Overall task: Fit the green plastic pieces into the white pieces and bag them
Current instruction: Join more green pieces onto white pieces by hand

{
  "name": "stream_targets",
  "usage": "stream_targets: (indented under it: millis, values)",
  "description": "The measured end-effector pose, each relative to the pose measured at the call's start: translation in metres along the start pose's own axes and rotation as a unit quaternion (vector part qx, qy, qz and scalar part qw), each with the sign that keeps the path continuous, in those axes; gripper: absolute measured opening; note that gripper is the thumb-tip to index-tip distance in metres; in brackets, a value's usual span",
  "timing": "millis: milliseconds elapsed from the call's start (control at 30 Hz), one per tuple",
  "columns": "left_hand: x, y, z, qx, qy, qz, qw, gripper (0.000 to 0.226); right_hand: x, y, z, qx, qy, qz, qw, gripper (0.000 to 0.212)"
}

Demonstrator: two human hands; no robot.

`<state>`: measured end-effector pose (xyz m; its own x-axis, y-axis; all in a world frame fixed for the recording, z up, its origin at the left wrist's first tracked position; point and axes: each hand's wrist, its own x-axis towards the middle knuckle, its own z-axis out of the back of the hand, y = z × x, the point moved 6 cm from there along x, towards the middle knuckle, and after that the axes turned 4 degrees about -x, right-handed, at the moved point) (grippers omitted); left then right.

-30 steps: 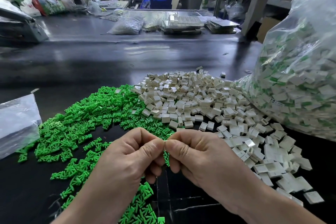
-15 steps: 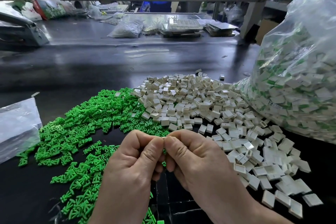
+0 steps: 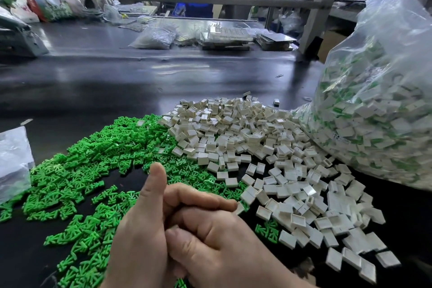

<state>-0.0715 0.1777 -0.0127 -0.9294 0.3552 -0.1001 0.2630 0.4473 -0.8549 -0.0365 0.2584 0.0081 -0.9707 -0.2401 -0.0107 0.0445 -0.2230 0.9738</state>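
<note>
We press our left hand (image 3: pixel 140 236) and right hand (image 3: pixel 224 248) together low over the dark table (image 3: pixel 117 82), left thumb raised; whatever they hold is hidden. To our left spread the green pieces (image 3: pixel 98 159), meeting the heap of white pieces (image 3: pixel 245 138). At right, a clear bag (image 3: pixel 374 112) full of white-and-green parts leans against that heap.

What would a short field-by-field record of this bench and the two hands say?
Surface: dark worktable
Green pieces: loose pile, left and centre
White pieces: loose pile, centre to right, touching the green pile
Filled bag: clear, at right, against the white pile, packed with white pieces showing green
Left hand: thumb raised
Right hand: pressed against the left hand, low centre
Held item: hidden between the hands
Left edge: crumpled clear plastic
</note>
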Motion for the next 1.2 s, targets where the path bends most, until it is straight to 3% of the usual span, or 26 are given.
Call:
stream_targets:
  millis: [133,333,433,500,600,767,867,933,1033,1067,1133,1200]
  values:
    - [0.0,-0.008,-0.007,-0.042,-0.041,-0.049,0.997,0.076,0.0,0.001,0.001,-0.006,-0.011,0.006,1.0,0.021]
    - [-0.003,-0.013,-0.007,-0.025,-0.029,-0.052,0.998,0.078,-0.001,0.0,-0.003,0.042,0.013,-0.001,0.999,0.023]
    - [0.001,-0.014,-0.008,0.007,-0.004,-0.043,0.999,0.084,0.004,0.003,-0.003,0.144,0.031,-0.031,0.989,0.024]
    - [0.001,-0.022,-0.007,0.06,0.016,-0.094,0.994,0.068,0.007,0.003,0.008,0.24,0.016,-0.051,0.969,0.022]
    - [-0.01,-0.041,-0.01,0.282,0.044,-0.237,0.929,0.019,0.009,-0.002,0.028,0.293,-0.011,-0.061,0.954,0.024]
    - [-0.015,-0.05,-0.012,0.476,-0.024,-0.347,0.807,0.011,0.008,-0.014,0.031,0.299,0.005,-0.094,0.95,0.029]
    - [-0.018,-0.05,-0.018,0.513,-0.019,-0.379,0.77,0.012,0.008,-0.02,0.03,0.308,0.002,-0.118,0.944,0.028]
    - [-0.019,-0.05,-0.019,0.516,-0.012,-0.381,0.767,0.014,0.009,-0.021,0.03,0.337,0.005,-0.109,0.935,0.023]
    - [-0.016,-0.055,-0.012,0.531,-0.026,-0.348,0.772,0.018,0.013,-0.014,0.044,0.399,0.005,-0.036,0.916,0.005]
    - [-0.014,-0.057,-0.007,0.55,-0.036,-0.328,0.767,0.02,0.014,-0.013,0.053,0.416,0.001,-0.011,0.909,0.008]
    - [-0.008,-0.058,0.003,0.604,-0.047,-0.283,0.744,0.024,0.016,-0.011,0.071,0.438,-0.012,0.017,0.899,0.018]
    - [-0.001,-0.053,0.012,0.689,-0.048,-0.213,0.691,0.031,0.015,-0.011,0.09,0.427,-0.04,0.013,0.903,0.023]
